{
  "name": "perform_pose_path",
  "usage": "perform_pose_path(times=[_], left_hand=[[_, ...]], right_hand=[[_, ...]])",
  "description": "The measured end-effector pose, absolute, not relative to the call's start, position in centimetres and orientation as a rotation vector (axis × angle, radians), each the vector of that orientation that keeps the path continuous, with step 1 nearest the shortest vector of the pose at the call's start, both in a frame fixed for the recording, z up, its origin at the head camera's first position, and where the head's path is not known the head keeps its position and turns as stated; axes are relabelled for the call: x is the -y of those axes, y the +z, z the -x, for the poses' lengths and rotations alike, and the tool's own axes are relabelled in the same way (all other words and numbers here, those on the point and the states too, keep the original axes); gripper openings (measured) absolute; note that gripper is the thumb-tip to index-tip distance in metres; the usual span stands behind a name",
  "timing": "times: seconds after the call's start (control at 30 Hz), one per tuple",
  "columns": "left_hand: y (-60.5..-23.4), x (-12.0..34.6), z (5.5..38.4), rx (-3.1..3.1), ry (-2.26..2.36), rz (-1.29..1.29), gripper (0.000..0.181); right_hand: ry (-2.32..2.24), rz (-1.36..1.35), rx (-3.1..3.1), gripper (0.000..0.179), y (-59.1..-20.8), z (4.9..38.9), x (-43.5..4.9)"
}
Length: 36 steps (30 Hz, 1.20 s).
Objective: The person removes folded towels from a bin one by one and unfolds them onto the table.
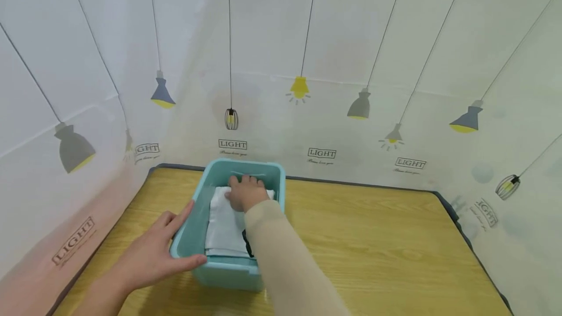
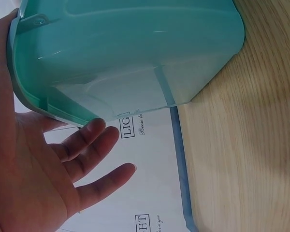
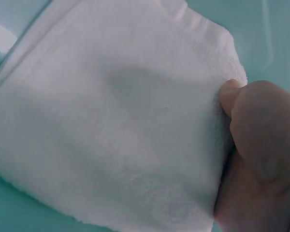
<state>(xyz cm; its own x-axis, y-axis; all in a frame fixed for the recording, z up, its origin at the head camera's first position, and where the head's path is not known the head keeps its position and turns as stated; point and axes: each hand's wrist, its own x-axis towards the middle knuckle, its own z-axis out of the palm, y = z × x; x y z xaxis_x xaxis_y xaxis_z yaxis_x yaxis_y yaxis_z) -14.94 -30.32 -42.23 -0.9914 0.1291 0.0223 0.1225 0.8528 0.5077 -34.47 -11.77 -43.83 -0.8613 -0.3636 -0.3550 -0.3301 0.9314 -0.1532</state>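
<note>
A light-blue plastic bin [image 1: 228, 277] stands on the table with a folded white towel [image 1: 226, 228] lying in it. My right hand [image 1: 248, 191] reaches down into the bin and grips the towel near its far end. The right wrist view shows the thumb [image 3: 266, 130] at the towel's edge, with the other fingers partly hidden behind. At the bin's near left corner is my left hand [image 1: 153, 247], its thumb on the near rim and its index finger along the left rim. Its other fingers [image 2: 106, 186] extend loosely outside the wall.
The wood-grain table [image 1: 373, 243] extends to the right of the bin. Behind and beside it hangs a pale sheet [image 1: 272, 28] printed with lamps and the word LIGHT. Dark edging [image 1: 351, 183] runs along the table's back.
</note>
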Motion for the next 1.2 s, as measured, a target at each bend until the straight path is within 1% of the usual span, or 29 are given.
perform_pose_path(times=[0.2, 0.3, 0.4, 0.73, 0.97, 1.2], left_hand=[[-42.3, 30.1, 14.8, -3.021, 0.83, -0.224, 0.12], [-42.3, 30.1, 14.6, -3.011, 0.819, -0.217, 0.12], [-42.3, 30.1, 14.6, -3.008, 0.807, -0.217, 0.119], [-42.2, 30.1, 14.8, -2.999, 0.781, -0.25, 0.118], [-42.2, 30.0, 15.0, -2.999, 0.729, -0.235, 0.119], [-41.9, 30.1, 15.1, -2.993, 0.7, -0.225, 0.12]], right_hand=[[-0.133, 0.596, -2.756, 0.053, -40.1, 33.2, 10.8], [-0.135, 0.65, -2.78, 0.052, -38.6, 32.2, 10.4], [-0.139, 0.692, -2.801, 0.053, -37.5, 31.5, 9.9], [-0.22, 0.8, -2.913, 0.054, -34.3, 31.0, 7.9], [-0.315, 0.872, -3.0, 0.043, -31.4, 30.0, 5.6], [-0.387, 0.962, -3.075, 0.04, -28.3, 28.8, 3.0]])
